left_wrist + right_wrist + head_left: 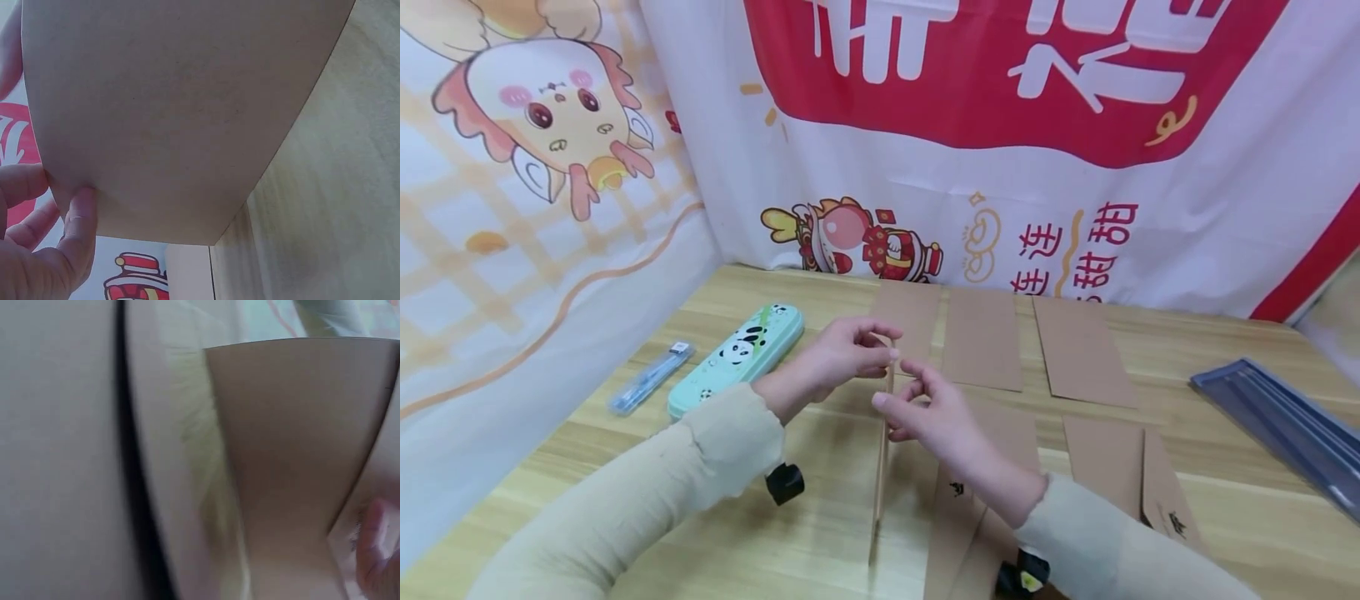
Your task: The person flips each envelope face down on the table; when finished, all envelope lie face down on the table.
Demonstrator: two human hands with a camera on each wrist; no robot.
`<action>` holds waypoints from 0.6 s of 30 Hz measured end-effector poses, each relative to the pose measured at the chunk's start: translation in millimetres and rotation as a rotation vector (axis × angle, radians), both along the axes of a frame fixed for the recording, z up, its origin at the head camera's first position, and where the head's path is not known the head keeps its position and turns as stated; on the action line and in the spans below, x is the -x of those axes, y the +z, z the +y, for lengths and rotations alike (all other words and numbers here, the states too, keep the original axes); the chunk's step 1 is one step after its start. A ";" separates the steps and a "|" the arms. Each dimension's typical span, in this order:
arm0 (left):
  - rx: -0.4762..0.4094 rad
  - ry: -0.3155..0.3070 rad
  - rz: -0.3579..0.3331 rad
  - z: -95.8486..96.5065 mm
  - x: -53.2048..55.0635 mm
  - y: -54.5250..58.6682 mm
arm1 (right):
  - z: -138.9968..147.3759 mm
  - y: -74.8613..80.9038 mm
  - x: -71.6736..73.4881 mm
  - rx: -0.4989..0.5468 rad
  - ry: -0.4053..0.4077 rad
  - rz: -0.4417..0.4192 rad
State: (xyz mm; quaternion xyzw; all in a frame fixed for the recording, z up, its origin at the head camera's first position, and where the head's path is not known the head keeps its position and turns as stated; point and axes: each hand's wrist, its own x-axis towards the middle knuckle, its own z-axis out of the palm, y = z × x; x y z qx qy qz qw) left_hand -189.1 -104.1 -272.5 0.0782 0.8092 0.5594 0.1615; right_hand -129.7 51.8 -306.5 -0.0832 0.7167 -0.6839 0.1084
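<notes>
The brown folder [181, 112] stands on edge at the centre of the head view's clock face, one end pointing to twelve and the other to six; whether its lower edge touches the tabletop [827, 533] or hangs just above it is hard to tell. The left hand [850, 354] pinches its upper edge near the far corner, thumb on one face and fingers behind. The right hand [936, 417] sits at about one o'clock from the folder's middle, fingers bent by the same edge and beside a narrow printed flap [387, 444]; I cannot tell whether they press or merely hover. Handling it well probably means a light left pinch, since thin card creases easily and the wide face looks slightly bowed. The flap would best be eased by a fingertip along its edge, never forced at one corner. Another brown folder [1015, 433] lies flat under the right forearm towards four o'clock, so lower this one clear of it. The mint pencil case [737, 358], at ten o'clock, seems safely apart.
</notes>
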 end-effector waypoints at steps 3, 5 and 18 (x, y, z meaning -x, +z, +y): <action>-0.034 -0.001 -0.020 -3.8 0.2 -2.0 | -3.9 -4.9 0.8 0.031 0.038 0.018; -0.057 -0.008 -0.027 -5.7 0.5 -4.0 | -5.5 -7.6 1.7 0.068 0.061 0.018; -0.232 -0.007 -0.055 -14.9 3.3 -18.5 | -6.6 -6.0 8.3 0.190 0.167 -0.076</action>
